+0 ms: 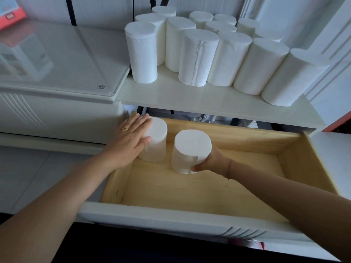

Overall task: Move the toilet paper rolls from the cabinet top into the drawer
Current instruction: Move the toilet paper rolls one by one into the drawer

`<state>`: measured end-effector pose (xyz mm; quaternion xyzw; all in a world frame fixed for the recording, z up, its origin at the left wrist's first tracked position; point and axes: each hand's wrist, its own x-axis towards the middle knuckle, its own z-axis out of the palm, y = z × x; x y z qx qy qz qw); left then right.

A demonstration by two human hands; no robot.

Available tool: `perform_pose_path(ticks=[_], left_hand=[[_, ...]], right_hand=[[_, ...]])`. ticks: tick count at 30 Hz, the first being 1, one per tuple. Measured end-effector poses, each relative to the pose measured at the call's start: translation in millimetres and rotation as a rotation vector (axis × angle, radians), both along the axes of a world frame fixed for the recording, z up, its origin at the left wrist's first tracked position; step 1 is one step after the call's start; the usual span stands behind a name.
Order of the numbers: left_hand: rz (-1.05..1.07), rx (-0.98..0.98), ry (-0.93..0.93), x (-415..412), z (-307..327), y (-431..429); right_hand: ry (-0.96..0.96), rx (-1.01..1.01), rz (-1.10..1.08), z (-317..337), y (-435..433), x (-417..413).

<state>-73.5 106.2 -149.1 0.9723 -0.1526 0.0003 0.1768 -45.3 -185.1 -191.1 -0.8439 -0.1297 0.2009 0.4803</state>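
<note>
Several white toilet paper rolls [197, 57] stand upright on the white cabinet top [171, 99]. Below it the wooden drawer [199, 190] is pulled out. One roll [157, 141] stands upright in the drawer's back left corner, and my left hand [131, 137] lies flat against its left side and top, fingers straight. My right hand [210, 162] grips a second roll [190, 150] from the right near its base. That roll is upright, just right of the first one, at or just above the drawer floor; I cannot tell which.
A glossy white appliance lid [57, 59] lies left of the cabinet top. A red-edged box [11, 16] sits at the far left back. White panelled walls rise behind and to the right. The drawer's white front [171, 219] is nearest me.
</note>
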Motion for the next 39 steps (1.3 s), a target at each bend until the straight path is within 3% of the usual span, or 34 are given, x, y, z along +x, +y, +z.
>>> perform_pose_path(ticks=[8,11,14,18,24,28,32,39], left_hand=[[-0.004,-0.002,-0.009,0,0,0],[0.002,-0.004,-0.015,0,0,0],[0.006,-0.038,0.006,0,1,-1],[0.029,-0.114,0.042,-2,4,-3],[0.041,-0.148,0.056,-3,5,-2],[0.029,-0.124,0.039,-3,5,-1],[0.029,-0.148,0.044,-4,4,0],[0.044,-0.213,0.038,-4,4,1]], right_hand=[[0.22,0.091,0.149,23,-9,0],[0.388,0.225,0.023,41,-8,3],[0.524,0.201,-0.099,47,1,3],[0.639,0.193,-0.032,44,14,-7],[0.719,0.27,0.022,42,53,-22],[0.741,0.266,-0.112,46,80,-28],[0.915,0.281,-0.271,49,93,-38],[0.978,0.374,-0.309,53,101,-40]])
